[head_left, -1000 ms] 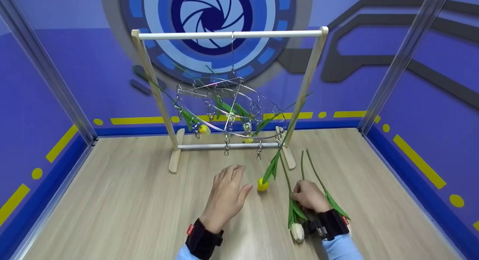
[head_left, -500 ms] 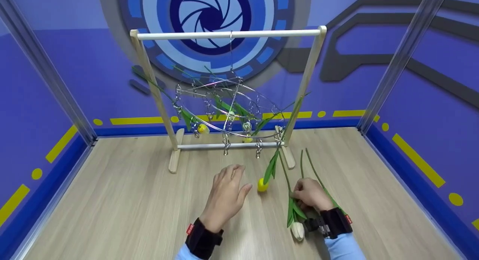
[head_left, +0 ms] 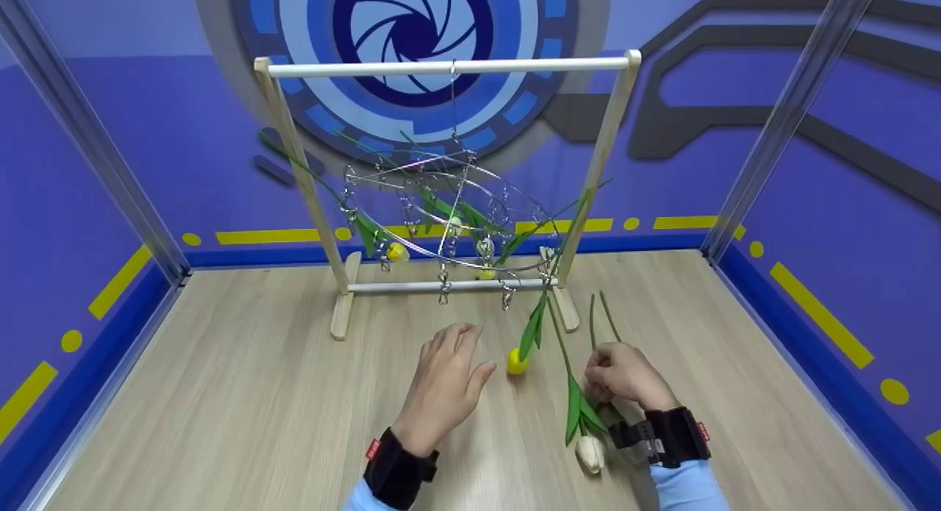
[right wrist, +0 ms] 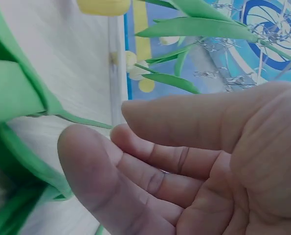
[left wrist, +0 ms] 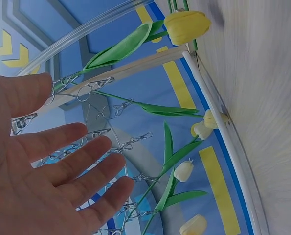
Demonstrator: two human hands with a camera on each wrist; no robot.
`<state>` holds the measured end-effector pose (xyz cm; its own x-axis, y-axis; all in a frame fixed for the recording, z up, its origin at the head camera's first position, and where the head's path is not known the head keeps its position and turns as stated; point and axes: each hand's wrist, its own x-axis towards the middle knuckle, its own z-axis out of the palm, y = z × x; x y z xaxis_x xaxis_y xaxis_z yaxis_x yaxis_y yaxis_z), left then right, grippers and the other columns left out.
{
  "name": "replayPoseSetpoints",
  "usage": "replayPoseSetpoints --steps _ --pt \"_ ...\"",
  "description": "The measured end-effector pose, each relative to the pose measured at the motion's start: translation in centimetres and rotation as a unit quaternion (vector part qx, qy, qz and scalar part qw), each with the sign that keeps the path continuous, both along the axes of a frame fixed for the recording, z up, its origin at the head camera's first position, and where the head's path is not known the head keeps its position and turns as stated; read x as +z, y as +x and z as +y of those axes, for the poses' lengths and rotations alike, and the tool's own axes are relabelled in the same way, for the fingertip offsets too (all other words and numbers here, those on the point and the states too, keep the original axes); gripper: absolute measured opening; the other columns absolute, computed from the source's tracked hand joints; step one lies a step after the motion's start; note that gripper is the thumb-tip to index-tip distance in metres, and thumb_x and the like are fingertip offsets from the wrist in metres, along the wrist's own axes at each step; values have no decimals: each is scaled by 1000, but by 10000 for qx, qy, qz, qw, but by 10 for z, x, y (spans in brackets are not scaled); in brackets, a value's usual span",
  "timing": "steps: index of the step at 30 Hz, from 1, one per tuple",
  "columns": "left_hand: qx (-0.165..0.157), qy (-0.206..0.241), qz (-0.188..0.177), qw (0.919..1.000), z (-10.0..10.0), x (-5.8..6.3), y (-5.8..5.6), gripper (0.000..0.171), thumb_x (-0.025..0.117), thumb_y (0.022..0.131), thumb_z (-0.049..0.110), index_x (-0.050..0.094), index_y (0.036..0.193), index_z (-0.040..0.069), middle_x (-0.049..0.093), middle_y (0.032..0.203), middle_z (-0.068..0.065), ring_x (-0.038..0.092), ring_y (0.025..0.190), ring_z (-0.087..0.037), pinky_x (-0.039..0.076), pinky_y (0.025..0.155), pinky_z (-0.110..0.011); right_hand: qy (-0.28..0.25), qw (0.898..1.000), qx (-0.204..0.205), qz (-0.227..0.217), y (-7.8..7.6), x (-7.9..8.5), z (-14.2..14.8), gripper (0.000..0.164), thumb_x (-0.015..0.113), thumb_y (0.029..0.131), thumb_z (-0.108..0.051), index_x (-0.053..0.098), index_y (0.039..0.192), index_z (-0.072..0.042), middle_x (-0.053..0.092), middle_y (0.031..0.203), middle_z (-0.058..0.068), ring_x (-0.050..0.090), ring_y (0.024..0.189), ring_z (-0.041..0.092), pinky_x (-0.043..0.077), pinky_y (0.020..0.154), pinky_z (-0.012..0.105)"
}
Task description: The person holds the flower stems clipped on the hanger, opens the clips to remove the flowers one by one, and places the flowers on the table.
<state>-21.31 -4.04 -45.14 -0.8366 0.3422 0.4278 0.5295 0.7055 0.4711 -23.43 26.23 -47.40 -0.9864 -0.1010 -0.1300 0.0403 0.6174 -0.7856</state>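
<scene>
My left hand [head_left: 445, 386] hovers over the table in front of the rack, its fingers extended and holding nothing; the left wrist view shows its bare palm. Just right of it, a yellow tulip [head_left: 517, 361] hangs bloom-down from the wire hanger [head_left: 459, 202]. On the table to the right lies a white tulip [head_left: 590, 454], bloom toward me. My right hand [head_left: 628, 375] is beside its leaves, over the loose green stems [head_left: 610, 316]. In the right wrist view its fingers are loosely bent, thumb and index finger apart with nothing between them, near green leaves [right wrist: 18, 83].
A wooden rack with a white top bar [head_left: 353, 70] holds the clip hanger. More tulips hang there by their stems, including a yellow one [head_left: 398, 252] at the left. Blue patterned panels [head_left: 845, 239] wall in the wooden table [head_left: 242, 393].
My right hand has let go of the white tulip's stem and moved a little right. The white bloom has shifted slightly right. My left hand has stayed in place.
</scene>
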Motion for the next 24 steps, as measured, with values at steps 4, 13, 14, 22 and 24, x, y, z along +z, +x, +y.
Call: replayPoseSetpoints --steps 4,13,14,22,24 --pt "-113 91 -117 9998 1 2 0 50 65 103 28 56 144 0 58 141 -17 53 133 -35 43 107 -55 -26 9996 234 169 3 7 3 7 62 98 0 67 98 4 66 85 14 64 67 27 57 64 44" --pt "-388 505 -175 9978 6 9 0 49 62 105 26 54 146 1 57 141 -16 54 132 -32 42 110 -54 13 9977 502 450 11 29 1 9 63 100 -5 69 103 1 66 92 10 62 66 25 54 60 37" --pt "-395 555 -140 9976 7 10 0 49 63 104 25 54 146 1 57 141 -16 54 131 -32 43 110 -54 61 9975 499 500 11 30 -1 9 63 100 -6 69 103 0 66 92 10 62 66 25 53 59 35" --pt "-415 871 328 9948 18 20 -3 45 64 103 22 57 141 -2 61 134 -19 58 126 -34 47 107 -50 292 9928 346 1112 11 38 -18 9 65 98 -3 71 104 -4 69 93 6 67 73 25 53 63 28" --pt "-393 924 368 9943 21 24 -5 45 64 104 22 57 141 -3 60 138 -21 57 130 -36 45 110 -51 310 9911 311 1259 9 38 -22 10 65 98 -3 71 106 -4 69 92 5 67 74 24 52 64 27"
